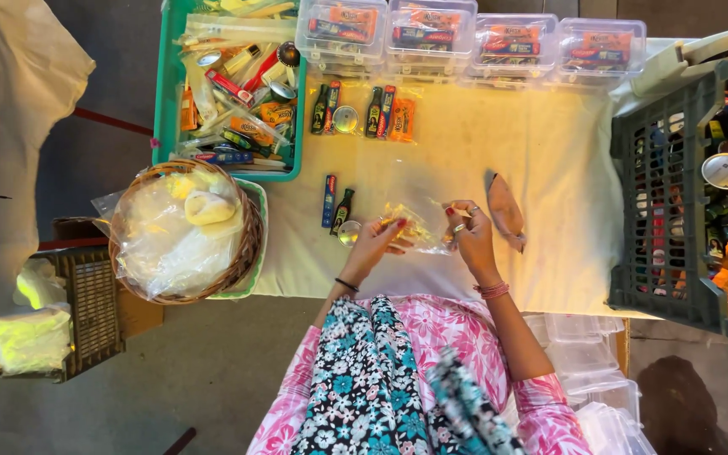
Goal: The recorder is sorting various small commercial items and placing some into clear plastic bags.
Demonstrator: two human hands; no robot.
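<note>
near the middle of the frame, the left hand (374,243) and the right hand (470,236) both pinch a clear plastic bag (419,229) with closed fingers. it sits over the cream table (549,160). a small dark bottle (342,211) lies just left of the hands.

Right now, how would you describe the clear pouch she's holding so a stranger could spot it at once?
On the cream-covered table, look near its front edge, where the left hand and right hand meet. Between them is a crinkly clear pouch with yellow inside, the only item lifted off the cloth.
</note>
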